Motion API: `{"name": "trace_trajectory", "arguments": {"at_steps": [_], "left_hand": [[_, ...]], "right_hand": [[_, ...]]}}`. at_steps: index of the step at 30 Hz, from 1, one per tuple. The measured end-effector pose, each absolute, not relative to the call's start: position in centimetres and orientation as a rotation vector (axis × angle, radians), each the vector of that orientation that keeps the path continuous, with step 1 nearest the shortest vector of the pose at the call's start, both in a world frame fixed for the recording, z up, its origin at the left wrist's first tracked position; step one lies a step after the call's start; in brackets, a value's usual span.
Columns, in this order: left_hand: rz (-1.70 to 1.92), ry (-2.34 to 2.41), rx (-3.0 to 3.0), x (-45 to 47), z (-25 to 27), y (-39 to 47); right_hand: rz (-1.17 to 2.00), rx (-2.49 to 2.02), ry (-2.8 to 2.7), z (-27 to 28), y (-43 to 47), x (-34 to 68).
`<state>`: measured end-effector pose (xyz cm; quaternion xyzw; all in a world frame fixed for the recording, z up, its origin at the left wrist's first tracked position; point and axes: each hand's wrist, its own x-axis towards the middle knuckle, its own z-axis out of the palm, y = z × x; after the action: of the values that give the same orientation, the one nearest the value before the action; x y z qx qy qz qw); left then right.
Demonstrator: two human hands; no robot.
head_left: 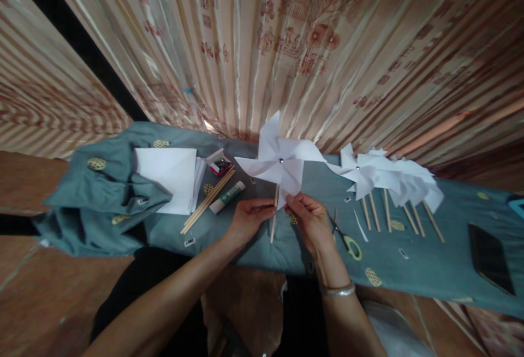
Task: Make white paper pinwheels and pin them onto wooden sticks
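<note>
A white paper pinwheel [291, 174] with a silver pin at its centre faces me, upright on a thin wooden stick [273, 231]. My left hand [248, 219] is closed on that stick just under the blades. Between the thumb and fingers of my right hand [313, 225] is the tip of the lowest blade. Scissors [352, 248] with light green handles lie just right of my right hand, partly hidden by it. A glue stick [227, 197] with a green label rests left of my left hand.
Several pinwheels [393, 174] on sticks lie in an overlapping row at right, near a paper strip [361, 225] and a dark phone [491, 259]. White paper sheets [167, 174], loose sticks [208, 201] and a small red box [220, 163] of pins lie left. A curtain [254, 46] hangs behind.
</note>
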<state>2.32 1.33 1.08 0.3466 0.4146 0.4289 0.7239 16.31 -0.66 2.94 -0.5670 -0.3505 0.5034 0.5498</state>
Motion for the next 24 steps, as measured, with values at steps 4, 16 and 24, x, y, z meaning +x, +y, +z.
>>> {"name": "trace_trajectory", "arguments": {"at_steps": [4,16,24], "left_hand": [[0.945,0.935,0.781,2.24,1.09,1.33],[0.942,0.926,0.74,2.29,0.8,1.23],[0.937,0.906,0.742,2.46,0.96,1.12]], "right_hand": [[1.246,-1.331,-0.793,3.17,-0.81,16.41],[1.239,-1.322,-0.817,2.83,-0.75,16.29],[1.137,-1.384,-0.947,3.08,-0.52,16.11]]}}
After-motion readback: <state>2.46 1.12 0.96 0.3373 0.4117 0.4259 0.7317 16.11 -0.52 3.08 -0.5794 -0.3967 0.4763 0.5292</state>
